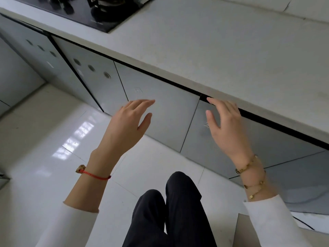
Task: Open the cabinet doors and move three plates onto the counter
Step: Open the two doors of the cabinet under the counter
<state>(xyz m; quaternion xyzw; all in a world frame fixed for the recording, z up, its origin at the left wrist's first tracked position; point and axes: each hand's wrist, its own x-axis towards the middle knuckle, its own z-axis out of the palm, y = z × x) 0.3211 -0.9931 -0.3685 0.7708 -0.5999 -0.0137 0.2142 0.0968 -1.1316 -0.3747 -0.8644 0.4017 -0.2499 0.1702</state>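
Glossy white floor tiles run beneath a matte pale counter. Below it, four flat grey cabinet doors are all shut; no plates show. Left hand and right hand reach forward, fingers spread and empty, right fingertips at the door's top edge.

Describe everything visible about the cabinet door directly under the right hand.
The cabinet door is a flat, glossy grey panel with no handle in sight, shut flush beside its neighbour across a thin dark seam. A dark gap runs along its top edge under the pale counter. The right hand, open, has its fingertips at that top edge; contact cannot be confirmed.
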